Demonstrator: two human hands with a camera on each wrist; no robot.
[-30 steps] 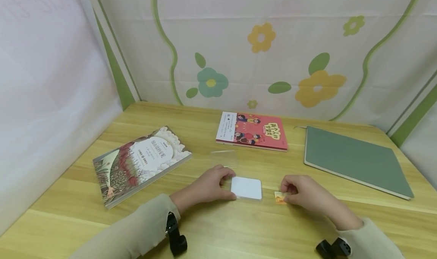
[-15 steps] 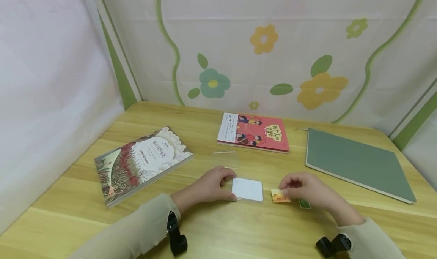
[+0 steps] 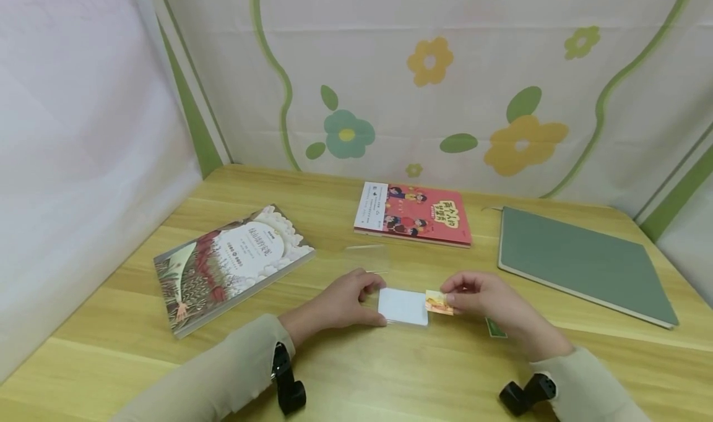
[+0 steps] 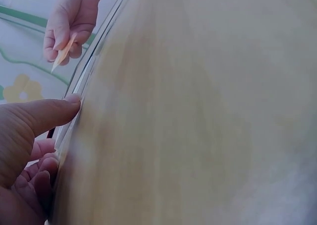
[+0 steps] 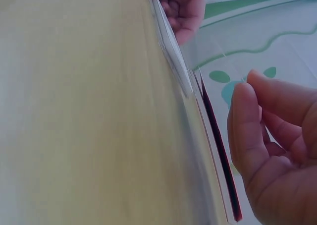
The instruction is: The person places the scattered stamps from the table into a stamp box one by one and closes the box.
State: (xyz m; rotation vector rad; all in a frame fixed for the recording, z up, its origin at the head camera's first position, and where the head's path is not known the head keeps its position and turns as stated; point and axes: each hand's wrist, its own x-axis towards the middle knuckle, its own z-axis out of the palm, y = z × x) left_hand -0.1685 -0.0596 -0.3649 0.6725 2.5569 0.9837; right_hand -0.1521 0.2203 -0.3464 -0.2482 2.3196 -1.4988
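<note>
My left hand grips the left end of a flat clear case with a white insert, thumb on the near edge and fingers at the far edge. Just right of the case, my right hand pinches a small orange-yellow stamp-like picture between thumb and fingers. In the left wrist view the stamp-like picture is held up off the table. A small green stamp-like piece lies partly hidden beneath the right hand. Behind the left hand lies a clear plastic cover.
At the left lies a thick book with a floral cover. A red book sits at the back middle, and a large green notebook at the right. A printed curtain rises behind the wooden table.
My right hand has picked the orange-yellow stamp-like picture off the table and moved it left to the right edge of the case. The green piece has come into view. The left hand stays still.
</note>
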